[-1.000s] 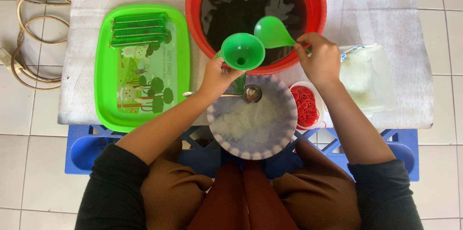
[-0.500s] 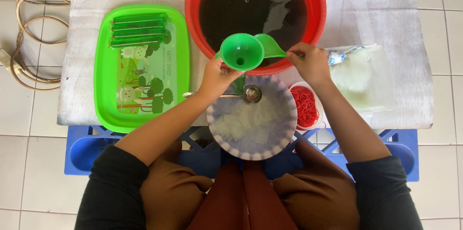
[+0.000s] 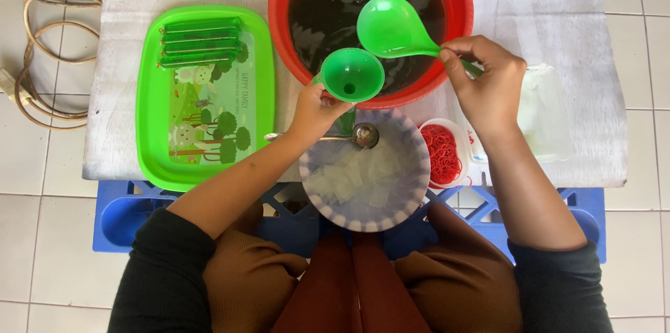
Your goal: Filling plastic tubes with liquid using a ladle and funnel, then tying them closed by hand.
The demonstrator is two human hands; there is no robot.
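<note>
Lifted from the funnel [image 3: 351, 75], right hand's [image 3: 486, 85] ladle [image 3: 392, 28] hovers level.

Green funnel [image 3: 351, 75]: mouth up, held upright at near rim of red basin [image 3: 279, 5] of dark liquid. Green ladle [image 3: 393, 27]: round bowl above the liquid, just beside funnel, handle running right.

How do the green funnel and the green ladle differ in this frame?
The funnel is a cone with a hole at its centre, held by the left hand at the red basin's near rim. The ladle has a closed round bowl and a handle, held by the right hand above the dark liquid. Both are bright green plastic.
</note>
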